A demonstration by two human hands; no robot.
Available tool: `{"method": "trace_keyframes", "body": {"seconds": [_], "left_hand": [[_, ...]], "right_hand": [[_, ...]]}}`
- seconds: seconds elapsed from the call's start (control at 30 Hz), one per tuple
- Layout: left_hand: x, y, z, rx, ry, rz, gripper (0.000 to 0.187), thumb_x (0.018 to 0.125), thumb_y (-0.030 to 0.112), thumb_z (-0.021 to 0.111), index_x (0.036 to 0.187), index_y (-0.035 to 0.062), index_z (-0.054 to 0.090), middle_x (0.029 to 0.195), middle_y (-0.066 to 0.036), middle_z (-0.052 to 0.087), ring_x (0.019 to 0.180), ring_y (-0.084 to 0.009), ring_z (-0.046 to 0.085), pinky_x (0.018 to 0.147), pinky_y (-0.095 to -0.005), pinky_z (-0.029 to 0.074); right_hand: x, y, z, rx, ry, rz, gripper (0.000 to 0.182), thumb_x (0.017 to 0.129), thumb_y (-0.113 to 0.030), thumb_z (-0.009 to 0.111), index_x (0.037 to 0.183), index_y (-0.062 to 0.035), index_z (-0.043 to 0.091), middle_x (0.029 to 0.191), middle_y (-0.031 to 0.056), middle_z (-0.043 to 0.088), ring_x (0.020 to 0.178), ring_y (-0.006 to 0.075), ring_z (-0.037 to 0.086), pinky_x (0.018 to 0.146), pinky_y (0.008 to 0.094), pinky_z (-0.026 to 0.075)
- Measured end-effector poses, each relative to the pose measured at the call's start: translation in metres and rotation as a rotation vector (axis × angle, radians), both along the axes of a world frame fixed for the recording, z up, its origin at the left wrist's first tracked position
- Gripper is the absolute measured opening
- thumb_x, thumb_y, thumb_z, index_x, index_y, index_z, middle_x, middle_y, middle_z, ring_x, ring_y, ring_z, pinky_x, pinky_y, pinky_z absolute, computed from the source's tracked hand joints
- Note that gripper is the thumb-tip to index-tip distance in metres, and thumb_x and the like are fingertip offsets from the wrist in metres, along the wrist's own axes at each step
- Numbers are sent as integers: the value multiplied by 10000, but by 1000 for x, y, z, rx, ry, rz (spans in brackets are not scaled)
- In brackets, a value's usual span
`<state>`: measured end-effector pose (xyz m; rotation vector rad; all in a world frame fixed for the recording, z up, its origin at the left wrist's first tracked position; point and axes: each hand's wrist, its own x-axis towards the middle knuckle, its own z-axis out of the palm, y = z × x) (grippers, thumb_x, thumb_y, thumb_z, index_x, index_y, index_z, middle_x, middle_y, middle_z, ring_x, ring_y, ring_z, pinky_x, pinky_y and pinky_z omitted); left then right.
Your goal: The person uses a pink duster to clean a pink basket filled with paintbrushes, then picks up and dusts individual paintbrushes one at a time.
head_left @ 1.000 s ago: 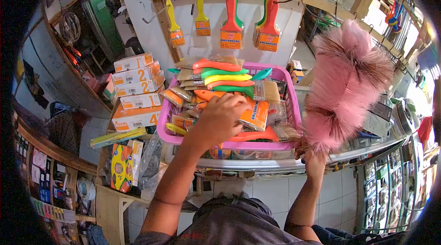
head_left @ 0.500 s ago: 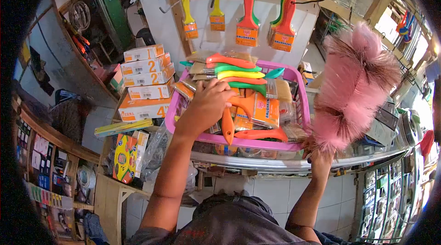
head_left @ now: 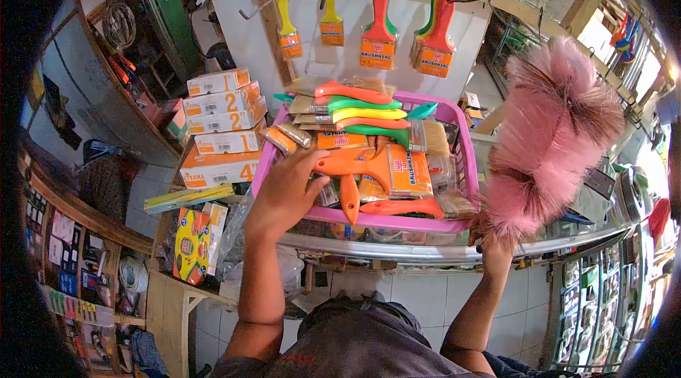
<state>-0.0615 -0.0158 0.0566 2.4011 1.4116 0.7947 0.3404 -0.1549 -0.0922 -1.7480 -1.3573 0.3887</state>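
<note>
A pink plastic basket (head_left: 464, 144) holds a pile of paint brushes with red, green, yellow and orange handles. My left hand (head_left: 287, 190) is over the basket's left side, its fingers apart, at the end of an orange-handled brush (head_left: 397, 169) labelled Brushking. Another orange handle (head_left: 348, 199) points toward me just right of the hand. At the basket's front right corner, my right hand (head_left: 493, 240) is closed around the base of a pink feather duster (head_left: 546, 144), which stands upright and hides part of the fingers.
Orange and white boxes (head_left: 220, 123) are stacked left of the basket. A yellow and red carton (head_left: 195, 243) lies in front of them. Packaged brushes (head_left: 378, 30) hang from hooks on the wall rail. A glass counter with a metal edge (head_left: 397, 252) runs under the basket.
My left hand has moved left and slightly down, off the middle of the brush pile, and its fingers have spread. The right hand still holds the duster, which leans slightly more to the right.
</note>
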Motion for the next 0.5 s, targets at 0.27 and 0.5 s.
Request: {"method": "trace_keyframes", "body": {"seconds": [0.27, 0.5], "left_hand": [[23, -4, -2, -24, -62, -70, 346, 877, 223, 717, 1178, 60, 669, 1051, -151, 711, 969, -331, 684, 851, -407, 529], [30, 2, -1, 48, -12, -89, 332, 895, 261, 689, 1176, 84, 704, 1037, -128, 703, 994, -336, 667, 857, -411, 525]], "right_hand": [[-2, 1, 0, -22, 2, -13, 225, 932, -159, 526, 1102, -60, 636, 1134, 170, 629, 1094, 422, 547, 1046, 599, 329], [-9, 4, 6, 27, 163, -47, 241, 941, -168, 537, 1125, -46, 636, 1150, 177, 628, 1143, 442, 525, 1065, 596, 315]]}}
